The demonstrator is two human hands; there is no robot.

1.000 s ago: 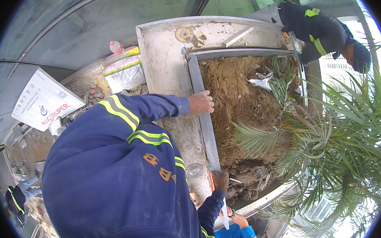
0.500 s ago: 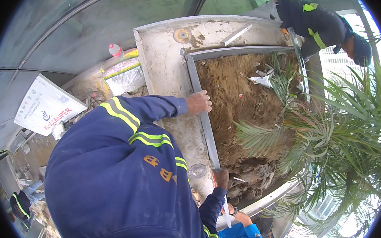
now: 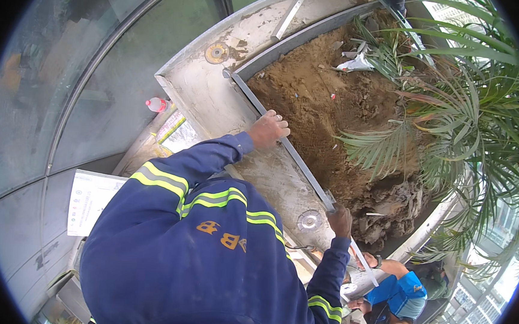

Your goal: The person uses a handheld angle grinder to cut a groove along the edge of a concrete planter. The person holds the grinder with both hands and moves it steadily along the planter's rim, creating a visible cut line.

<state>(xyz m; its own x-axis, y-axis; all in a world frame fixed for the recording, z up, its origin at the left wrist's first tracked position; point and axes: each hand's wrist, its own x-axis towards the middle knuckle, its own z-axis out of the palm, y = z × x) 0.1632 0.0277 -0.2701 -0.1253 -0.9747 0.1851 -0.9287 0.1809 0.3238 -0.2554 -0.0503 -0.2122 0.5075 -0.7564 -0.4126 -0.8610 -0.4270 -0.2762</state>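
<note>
My left hand (image 3: 268,130) is closed over a long grey metal strip (image 3: 305,166), its fingers curled across the edge. The strip runs along the inside edge of a concrete planter (image 3: 189,88). At the strip's near end, my right hand (image 3: 340,222) is closed around the upper end of a narrow pale strip (image 3: 373,278), and its fingertips are mostly hidden. A small grey metal piece (image 3: 328,197) shows just above that hand. Close to the pale strip, another person's hand (image 3: 368,260) reaches in from the lower right.
Brown soil (image 3: 318,100) fills the planter, with palm fronds (image 3: 454,127) leaning over its right side. A loose metal bar (image 3: 288,18) lies on the far ledge. A bottle (image 3: 156,104) and a white box (image 3: 91,201) stand left. A person in blue (image 3: 403,295) is at lower right.
My view has turned, shifting the planter within it. The person at the upper right has mostly left the picture, while the one in blue shows more. Both my hands keep their places along the strip.
</note>
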